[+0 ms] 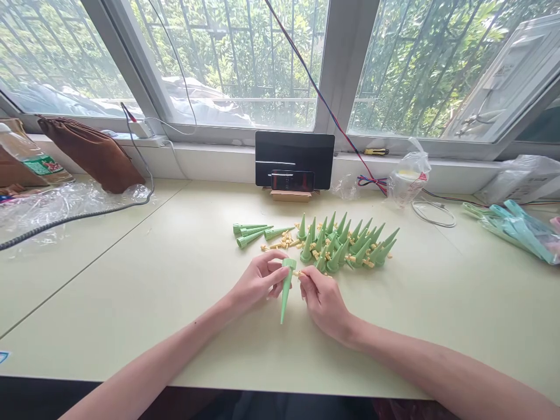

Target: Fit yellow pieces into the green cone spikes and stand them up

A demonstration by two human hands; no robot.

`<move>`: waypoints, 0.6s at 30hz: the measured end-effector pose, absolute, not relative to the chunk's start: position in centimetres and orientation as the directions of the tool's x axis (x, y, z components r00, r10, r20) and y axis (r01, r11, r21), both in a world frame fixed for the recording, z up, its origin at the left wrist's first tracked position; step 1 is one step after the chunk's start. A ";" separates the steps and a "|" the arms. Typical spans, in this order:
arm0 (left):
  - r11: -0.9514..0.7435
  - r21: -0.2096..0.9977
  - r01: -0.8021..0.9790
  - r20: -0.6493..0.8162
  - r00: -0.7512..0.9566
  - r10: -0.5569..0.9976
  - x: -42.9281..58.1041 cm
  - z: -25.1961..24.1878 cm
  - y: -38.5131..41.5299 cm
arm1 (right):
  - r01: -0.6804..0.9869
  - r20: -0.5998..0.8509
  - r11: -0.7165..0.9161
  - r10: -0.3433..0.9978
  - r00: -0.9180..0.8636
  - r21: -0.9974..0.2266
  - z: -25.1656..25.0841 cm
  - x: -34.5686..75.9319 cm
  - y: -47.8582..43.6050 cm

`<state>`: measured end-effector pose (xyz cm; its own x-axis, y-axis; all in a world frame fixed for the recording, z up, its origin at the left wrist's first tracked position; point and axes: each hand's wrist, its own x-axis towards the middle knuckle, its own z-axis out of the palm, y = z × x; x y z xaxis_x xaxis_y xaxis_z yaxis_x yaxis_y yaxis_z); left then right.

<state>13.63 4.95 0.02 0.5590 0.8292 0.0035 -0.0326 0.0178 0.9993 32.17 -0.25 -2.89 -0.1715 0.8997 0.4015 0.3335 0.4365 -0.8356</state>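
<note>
Head view. The left hand closes thumb and fingers around the wide top of a green spike, whose tip points toward the near edge just above the table. The right hand pinches a small yellow fitting that touches the spike's collar.

Judged step: mating fitting to collar. This calls for squaring the fitting to the opening with the spike held steady.

Beyond the hands are standing spikes, lying spikes to their left, and loose fittings. The pale table runs under a window, with a black screen at the sill.

Cone pile on the table, tablet behind it
</note>
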 end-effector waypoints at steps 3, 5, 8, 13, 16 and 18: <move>0.019 0.999 -0.027 0.000 0.572 0.820 13.6 -0.1 4.9 | 0.333 0.397 0.436 0.900 -0.182 -0.836 -3.0 32.2 -0.2; 0.004 1.000 -0.021 0.008 0.575 0.818 13.6 -0.2 4.9 | 0.335 0.393 0.433 0.901 -0.183 -0.837 -3.2 32.2 -0.2; -0.034 0.999 -0.017 0.038 0.568 0.822 13.5 -0.5 4.8 | 0.325 0.378 0.417 0.908 -0.179 -0.849 -3.3 32.2 -0.2; -0.179 0.984 -0.014 0.156 0.553 0.818 13.4 -1.0 4.8 | 0.312 0.361 0.399 0.916 -0.176 -0.862 -3.6 32.2 -0.1; -0.297 0.955 0.010 0.246 0.535 0.808 13.4 -1.1 4.7 | 0.311 0.358 0.398 0.916 -0.180 -0.863 -3.6 32.3 -0.1; -0.375 0.927 0.030 0.306 0.522 0.796 13.4 -1.1 4.7 | 0.317 0.358 0.399 0.916 -0.183 -0.860 -3.5 32.3 -0.1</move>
<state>13.40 4.70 -1.08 0.5217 0.7965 0.3057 0.0298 -0.3751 0.9265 32.33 -0.09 -3.53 -0.1827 0.9157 0.3579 0.3174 0.3994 -0.8601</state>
